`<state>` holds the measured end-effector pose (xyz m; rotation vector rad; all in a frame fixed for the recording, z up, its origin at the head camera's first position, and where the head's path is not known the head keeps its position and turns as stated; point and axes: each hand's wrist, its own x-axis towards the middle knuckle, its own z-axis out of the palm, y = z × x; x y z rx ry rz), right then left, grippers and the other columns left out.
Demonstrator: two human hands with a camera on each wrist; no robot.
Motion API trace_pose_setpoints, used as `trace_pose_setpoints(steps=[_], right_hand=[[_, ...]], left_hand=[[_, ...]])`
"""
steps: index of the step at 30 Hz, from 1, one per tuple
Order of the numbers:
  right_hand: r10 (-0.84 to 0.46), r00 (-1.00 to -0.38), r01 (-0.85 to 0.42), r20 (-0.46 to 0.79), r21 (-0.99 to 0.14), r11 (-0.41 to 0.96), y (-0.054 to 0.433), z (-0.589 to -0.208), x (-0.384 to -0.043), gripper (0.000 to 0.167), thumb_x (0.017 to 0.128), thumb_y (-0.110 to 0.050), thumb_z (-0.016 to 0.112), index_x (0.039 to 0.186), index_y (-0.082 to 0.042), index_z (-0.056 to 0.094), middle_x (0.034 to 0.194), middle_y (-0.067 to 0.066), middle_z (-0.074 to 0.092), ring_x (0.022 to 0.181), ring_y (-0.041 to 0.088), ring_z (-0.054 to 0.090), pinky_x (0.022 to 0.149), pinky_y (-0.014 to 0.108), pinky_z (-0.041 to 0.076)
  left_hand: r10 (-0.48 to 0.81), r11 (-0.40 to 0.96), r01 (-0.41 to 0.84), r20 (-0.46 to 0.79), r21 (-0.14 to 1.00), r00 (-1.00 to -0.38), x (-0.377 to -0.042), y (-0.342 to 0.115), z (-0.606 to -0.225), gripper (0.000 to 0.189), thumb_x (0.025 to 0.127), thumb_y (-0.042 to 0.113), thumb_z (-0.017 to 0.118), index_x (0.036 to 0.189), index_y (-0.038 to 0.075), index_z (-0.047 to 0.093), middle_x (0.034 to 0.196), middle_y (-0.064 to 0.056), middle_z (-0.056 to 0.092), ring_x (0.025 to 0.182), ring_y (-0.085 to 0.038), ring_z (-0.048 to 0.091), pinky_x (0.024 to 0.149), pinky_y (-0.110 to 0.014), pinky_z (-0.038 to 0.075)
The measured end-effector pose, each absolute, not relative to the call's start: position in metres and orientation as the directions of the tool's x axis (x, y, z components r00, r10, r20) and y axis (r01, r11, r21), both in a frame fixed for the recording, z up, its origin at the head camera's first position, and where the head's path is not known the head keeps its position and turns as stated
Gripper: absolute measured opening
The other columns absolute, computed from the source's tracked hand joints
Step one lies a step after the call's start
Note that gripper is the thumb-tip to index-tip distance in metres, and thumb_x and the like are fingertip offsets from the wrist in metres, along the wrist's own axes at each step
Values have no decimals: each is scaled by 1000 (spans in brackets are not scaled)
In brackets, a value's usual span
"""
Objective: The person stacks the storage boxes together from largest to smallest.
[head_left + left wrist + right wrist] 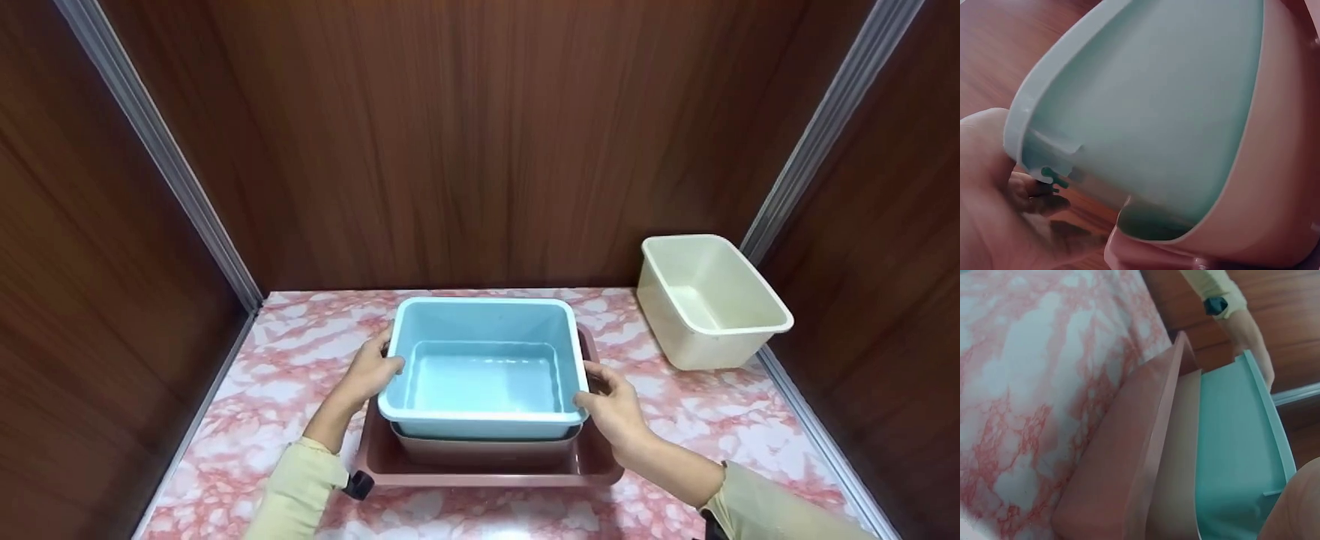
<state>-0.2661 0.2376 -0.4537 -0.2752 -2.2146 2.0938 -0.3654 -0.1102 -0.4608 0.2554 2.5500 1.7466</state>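
Observation:
A light blue rectangular bin (480, 430) is held level by its two short sides. My left hand (371, 367) grips its left rim, thumb over the edge and fingers beneath the lip, as the left wrist view shows. On the opposite rim my right hand (616, 412) grips with the thumb on top near the front corner. The blue bin's lower part sits inside a beige bin (1176, 455), its rim above the beige one's. That beige bin stands in a wider, dusty-red tub (487, 480). The underside of the blue bin is hidden.
A cream bin (731, 349) stands apart at the back right, near the side wall. Pink-and-white marbled covering (277, 382) lies under everything. Brown wood-grain panels (480, 150) with metal corner strips enclose the back and both sides.

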Motion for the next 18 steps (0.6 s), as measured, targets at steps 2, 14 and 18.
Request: trace_pose_setpoints(steps=[2,14,18], right_hand=[[184,-981,78,-65,-995,60,238,-455,-267,59,74,12,57,133,8,50,127,27,53,114,35,51,82,21,46],[184,-981,80,-64,-994,78,238,-464,-268,59,73,11,59,132,7,52,122,24,57,107,32,53,79,23,47],[186,-980,79,-65,-995,69,239,-469,-267,60,73,11,59,133,7,52,121,23,57,106,31,53,78,24,47]], left_hand=[[152,413,126,68,902,-986,-367,-111,-461,83,70,-5,54,150,4,34,147,-17,42,115,-27,50,83,-36,48],[194,490,184,99,852,-976,-367,-115,-470,83,71,-3,55,151,5,33,139,-18,50,103,-28,55,80,-36,49],[178,512,163,82,843,-981,-366,-113,-472,83,72,-1,56,151,6,34,138,-17,50,103,-28,54,82,-37,48]])
